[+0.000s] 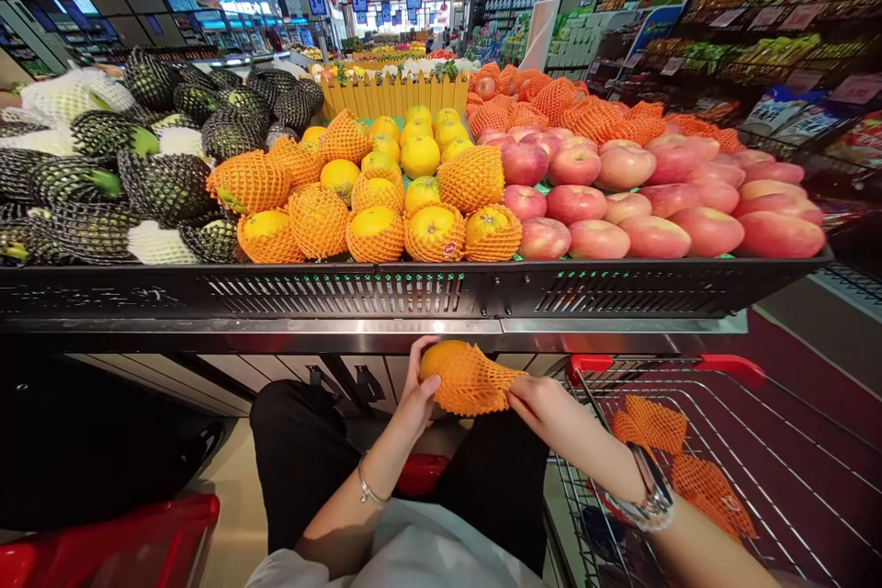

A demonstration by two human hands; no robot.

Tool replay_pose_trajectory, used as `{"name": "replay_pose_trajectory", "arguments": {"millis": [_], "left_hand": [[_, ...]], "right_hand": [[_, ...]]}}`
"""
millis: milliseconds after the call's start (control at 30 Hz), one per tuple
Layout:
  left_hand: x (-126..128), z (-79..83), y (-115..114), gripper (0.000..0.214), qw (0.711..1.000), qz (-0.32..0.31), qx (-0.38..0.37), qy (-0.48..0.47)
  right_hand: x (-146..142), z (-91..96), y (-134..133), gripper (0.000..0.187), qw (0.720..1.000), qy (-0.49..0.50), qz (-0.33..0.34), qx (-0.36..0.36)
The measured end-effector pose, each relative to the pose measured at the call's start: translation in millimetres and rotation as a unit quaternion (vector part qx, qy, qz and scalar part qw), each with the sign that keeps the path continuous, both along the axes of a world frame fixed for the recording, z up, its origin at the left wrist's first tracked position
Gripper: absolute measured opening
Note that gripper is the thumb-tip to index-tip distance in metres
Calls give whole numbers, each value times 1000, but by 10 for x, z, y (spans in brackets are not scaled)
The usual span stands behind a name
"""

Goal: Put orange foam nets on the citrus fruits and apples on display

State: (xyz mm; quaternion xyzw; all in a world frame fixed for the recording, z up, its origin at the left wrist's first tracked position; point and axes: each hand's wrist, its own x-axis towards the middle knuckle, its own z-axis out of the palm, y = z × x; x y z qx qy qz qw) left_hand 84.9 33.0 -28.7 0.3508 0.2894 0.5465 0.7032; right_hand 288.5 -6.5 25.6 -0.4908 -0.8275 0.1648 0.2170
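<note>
Two hands meet at one orange [442,352], held below the front edge of the fruit display. The left hand [418,386] grips its bare left end, thumb on the near side. The right hand [537,397] pinches the gathered tail of a foam net [474,388], which covers the rest of the orange. A bracelet [368,483] circles the left wrist; a watch [649,478] and a string of beads [640,517] sit on the right.

Below the hands are the person's black trousers [298,427] and a pale shirt [420,542]. Beside the right forearm stands a wire shopping cart [593,364] with red corners, and loose orange nets [651,424] lie in it. At the lower left is something of red plastic [124,540].

Beyond the hands runs a metal ledge [427,337], with a long black crate [427,292] on it. Yellow oranges [420,156] fill its middle, many in orange nets. To their right sit rows of red apples [577,204], with netted fruit [593,118] behind; to their left, green fruit in black nets [165,184]. Farther back, a yellow fence [396,98] borders more produce
</note>
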Motion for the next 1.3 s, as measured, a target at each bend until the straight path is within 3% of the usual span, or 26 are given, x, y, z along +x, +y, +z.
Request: {"name": "replay_pose_trajectory", "arguments": {"millis": [267, 400, 467, 533, 667, 767, 867, 933, 1067, 1167, 1300], "left_hand": [[-53, 17, -11, 93, 977, -197, 53, 56], [23, 27, -115, 118, 984, -176, 1, 8], [78, 1, -163, 121, 985, -162, -50, -20], [131, -48, -190, 113, 983, -148, -100, -38], [188, -137, -154, 65, 975, -107, -183, -70], [169, -110, -99, 58, 966, -124, -212, -84], [128, 2, -82, 61, 964, -108, -219, -104], [107, 89, -87, 62, 962, -87, -227, -122], [96, 188, -106, 50, 953, -49, -253, -159], [118, 166, -134, 38, 947, -47, -259, -182], [171, 103, -174, 35, 958, -60, -212, -185]], "right_hand": [[-39, -122, 104, 26, 984, 176, -10, -6], [-128, -120, 101, 32, 989, 144, 10, 43], [-147, -100, 129, 34, 993, 115, -5, 16], [-138, -76, 168, 36, 995, 91, -29, -25], [-58, -42, 177, 33, 994, 89, -48, -41], [-8, -35, 114, 27, 994, 77, -26, 67], [-24, -39, 69, 24, 971, 70, 35, 224], [-65, -50, 70, 18, 958, 87, 82, 260], [-146, -101, 97, 13, 968, 156, 89, 177], [-166, -121, 92, 10, 970, 178, 78, 148], [-174, -49, 43, 11, 971, 176, 88, 136]]}}
